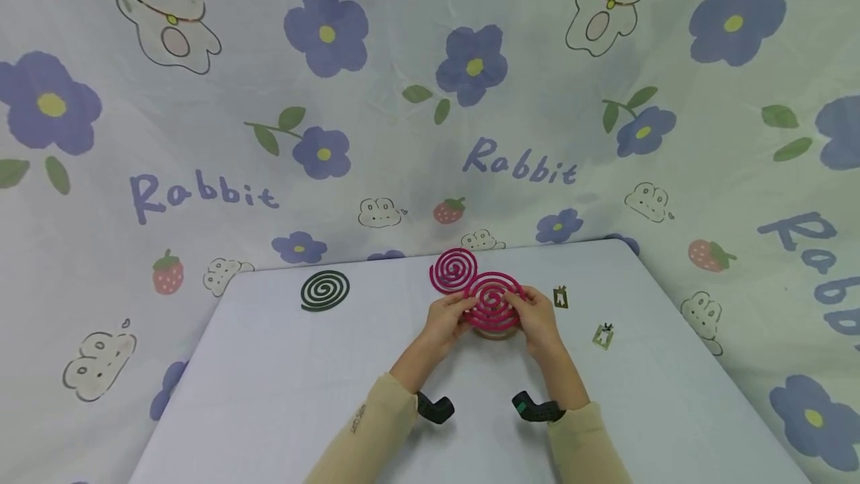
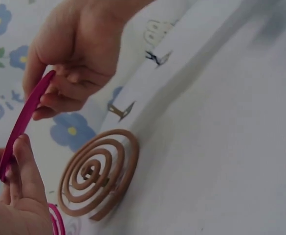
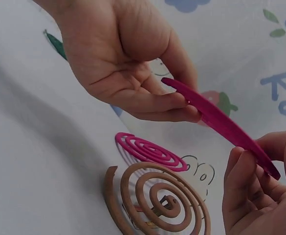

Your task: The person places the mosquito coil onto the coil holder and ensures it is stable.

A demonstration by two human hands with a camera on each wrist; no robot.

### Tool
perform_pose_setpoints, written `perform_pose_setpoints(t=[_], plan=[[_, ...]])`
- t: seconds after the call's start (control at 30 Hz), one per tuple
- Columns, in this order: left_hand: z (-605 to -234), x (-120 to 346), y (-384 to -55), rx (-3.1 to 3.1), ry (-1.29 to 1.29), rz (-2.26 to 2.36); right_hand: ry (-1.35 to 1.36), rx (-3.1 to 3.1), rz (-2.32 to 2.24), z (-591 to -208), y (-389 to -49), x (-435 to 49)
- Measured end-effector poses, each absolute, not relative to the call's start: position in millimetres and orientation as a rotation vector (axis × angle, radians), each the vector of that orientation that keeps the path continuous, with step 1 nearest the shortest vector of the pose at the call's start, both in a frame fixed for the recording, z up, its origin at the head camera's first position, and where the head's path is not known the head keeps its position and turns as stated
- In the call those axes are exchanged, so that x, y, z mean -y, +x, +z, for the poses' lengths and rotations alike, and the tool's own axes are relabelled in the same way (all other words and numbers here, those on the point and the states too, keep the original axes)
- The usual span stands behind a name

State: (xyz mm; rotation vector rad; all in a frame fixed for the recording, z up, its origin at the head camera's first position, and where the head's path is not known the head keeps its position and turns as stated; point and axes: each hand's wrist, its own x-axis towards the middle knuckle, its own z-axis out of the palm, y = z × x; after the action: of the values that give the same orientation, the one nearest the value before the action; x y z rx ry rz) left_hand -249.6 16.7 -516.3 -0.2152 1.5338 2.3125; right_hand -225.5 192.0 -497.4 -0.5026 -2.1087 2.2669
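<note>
Both hands hold a pink mosquito coil between them, raised above the table. My left hand pinches its left edge with thumb and fingers, and my right hand pinches the right edge. The wrist views show this coil edge-on, as a thin, slightly bowed strip. Below it is a brown mosquito coil, with a small dark metal piece at its centre; in the head view the held coil mostly covers it. Behind lies a second pink mosquito coil.
A dark green mosquito coil lies on the white table at the left. To the right are two small metal coil stands, one farther back and one nearer. A patterned cloth hangs behind the table.
</note>
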Motion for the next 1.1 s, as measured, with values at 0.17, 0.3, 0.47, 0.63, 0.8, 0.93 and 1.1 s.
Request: perform_pose_setpoints(t=[0.17,0.3,0.47,0.63,0.8,0.93,1.1], plan=[[-509,-19,-252,-1.596,-0.19,2.267,-0.49,2.106,2.273,-494,-225,-197],[-504,-20,-254,-1.66,-0.169,2.214,-0.488,2.129,2.253,-491,-224,-202],[-496,-19,-258,-1.708,-0.138,2.173,-0.442,2.172,2.26,-482,-224,-207],[-481,-18,-263,-1.666,-0.089,2.161,-0.366,2.221,2.296,-468,-231,-213],[-467,-17,-273,-1.642,-0.054,2.108,-0.308,2.281,2.325,-455,-241,-222],[-447,-19,-286,-1.606,-0.012,2.074,-0.271,2.259,2.386,-440,-248,-231],[-419,-28,-306,-1.573,0.036,2.029,-0.219,2.192,2.471,-415,-257,-243]])
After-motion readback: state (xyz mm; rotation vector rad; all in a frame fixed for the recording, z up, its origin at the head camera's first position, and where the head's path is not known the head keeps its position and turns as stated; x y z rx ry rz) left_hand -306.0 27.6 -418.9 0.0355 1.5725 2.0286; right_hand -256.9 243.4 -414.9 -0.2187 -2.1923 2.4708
